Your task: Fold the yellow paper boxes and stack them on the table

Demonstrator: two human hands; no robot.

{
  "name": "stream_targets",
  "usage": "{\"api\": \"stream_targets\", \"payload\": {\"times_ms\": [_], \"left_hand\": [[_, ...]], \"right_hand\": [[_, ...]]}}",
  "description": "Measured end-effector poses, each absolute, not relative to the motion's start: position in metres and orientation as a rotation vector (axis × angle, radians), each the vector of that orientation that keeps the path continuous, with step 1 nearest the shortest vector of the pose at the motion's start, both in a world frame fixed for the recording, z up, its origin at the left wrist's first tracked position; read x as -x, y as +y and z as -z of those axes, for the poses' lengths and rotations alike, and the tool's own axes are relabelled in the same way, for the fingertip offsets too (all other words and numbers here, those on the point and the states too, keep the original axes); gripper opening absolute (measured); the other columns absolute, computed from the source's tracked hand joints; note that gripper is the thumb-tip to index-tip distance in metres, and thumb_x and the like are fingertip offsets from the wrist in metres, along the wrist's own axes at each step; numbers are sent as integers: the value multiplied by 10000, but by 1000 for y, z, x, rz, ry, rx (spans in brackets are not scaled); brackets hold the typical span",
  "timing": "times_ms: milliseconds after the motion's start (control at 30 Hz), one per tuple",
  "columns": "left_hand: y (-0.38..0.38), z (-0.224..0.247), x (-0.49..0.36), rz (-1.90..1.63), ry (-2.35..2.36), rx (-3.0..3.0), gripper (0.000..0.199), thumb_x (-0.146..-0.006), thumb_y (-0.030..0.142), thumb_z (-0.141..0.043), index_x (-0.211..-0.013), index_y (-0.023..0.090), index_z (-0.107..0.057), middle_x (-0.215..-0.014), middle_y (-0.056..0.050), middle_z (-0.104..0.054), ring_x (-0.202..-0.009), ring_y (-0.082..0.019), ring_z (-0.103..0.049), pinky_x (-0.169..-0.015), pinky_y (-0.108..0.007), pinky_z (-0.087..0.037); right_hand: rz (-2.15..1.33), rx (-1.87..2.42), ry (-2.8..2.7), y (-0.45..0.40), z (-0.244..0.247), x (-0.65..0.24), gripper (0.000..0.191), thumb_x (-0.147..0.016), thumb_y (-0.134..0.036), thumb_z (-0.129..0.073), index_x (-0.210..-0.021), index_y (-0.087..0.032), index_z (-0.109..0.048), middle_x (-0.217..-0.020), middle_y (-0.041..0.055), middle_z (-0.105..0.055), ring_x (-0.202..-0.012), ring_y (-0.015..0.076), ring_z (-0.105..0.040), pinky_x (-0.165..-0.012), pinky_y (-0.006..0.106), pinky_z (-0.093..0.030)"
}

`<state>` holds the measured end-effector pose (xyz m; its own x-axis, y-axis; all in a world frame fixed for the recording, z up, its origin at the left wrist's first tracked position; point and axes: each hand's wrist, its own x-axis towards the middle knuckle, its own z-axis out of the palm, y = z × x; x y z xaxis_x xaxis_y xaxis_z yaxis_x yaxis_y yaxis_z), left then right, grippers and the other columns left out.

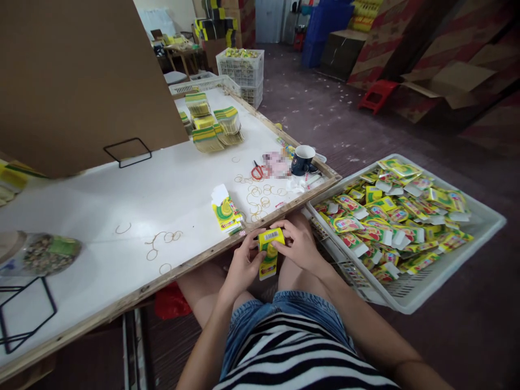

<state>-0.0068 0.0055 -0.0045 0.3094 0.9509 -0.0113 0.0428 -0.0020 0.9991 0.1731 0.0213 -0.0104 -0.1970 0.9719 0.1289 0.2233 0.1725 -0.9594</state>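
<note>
Yellow cardboard shows between the hands I watch from afar: a small carton [271, 236], barcode up, held at its left side by the left hand [245, 261] and at its right by the right hand [299, 242]. I see it above the lap, beside the white table [182, 187], left of the crate [459, 260].

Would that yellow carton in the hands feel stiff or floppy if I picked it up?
Probably a bit floppy: the yellow carton looks curved between the left hand and right hand. Likely light, since it seems thin card.
</note>
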Motion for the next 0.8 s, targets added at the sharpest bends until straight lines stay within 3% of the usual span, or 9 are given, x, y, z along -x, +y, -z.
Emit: {"api": "stream_targets", "payload": {"times_ms": [233, 633, 700, 800], "left_hand": [[7, -2, 7, -1000, 940, -1198, 528, -784, 322, -730, -1245, 221, -495, -1067, -94, -699, -903, -228, -690, -751, -321, -566], [10, 0, 2, -989, 938, -1190, 526, -784, 311, -733, -1244, 212, -498, -1060, -89, -702, -949, -232, -687, -789, -330, -564], [12, -1, 3, -994, 936, -1177, 525, -770, 302, -747, -1226, 209, -503, -1050, -91, -704, -939, -234, -688, -768, -325, -568], [11, 1, -4, -980, 897, -1167, 521, -755, 296, -760, -1206, 212, -513, -1025, -86, -711, -908, -233, -695, -720, -308, -572]], "right_hand": [[-1002, 1210, -1649, 21, 4, -170, 292, -834, -318, -593, -1093, -192, -544, -521, -74, -538, -462, 132, -508, -481, 234, -344], [-938, 1285, -1672, 21, 12, -176, 315, -843, -294, -610, -1144, -208, -578, -578, -54, -572, -508, 146, -544, -525, 250, -385], [-938, 1201, -1656, 22, 16, -180, 288, -876, -338, -593, -1132, -210, -623, -654, -18, -614, -542, 142, -540, -543, 257, -410], [-941, 1108, -1520, 22, 25, -182, 263, -894, -394, -583, -1066, -219, -678, -944, 55, -680, -749, 168, -613, -673, 285, -493]]}}
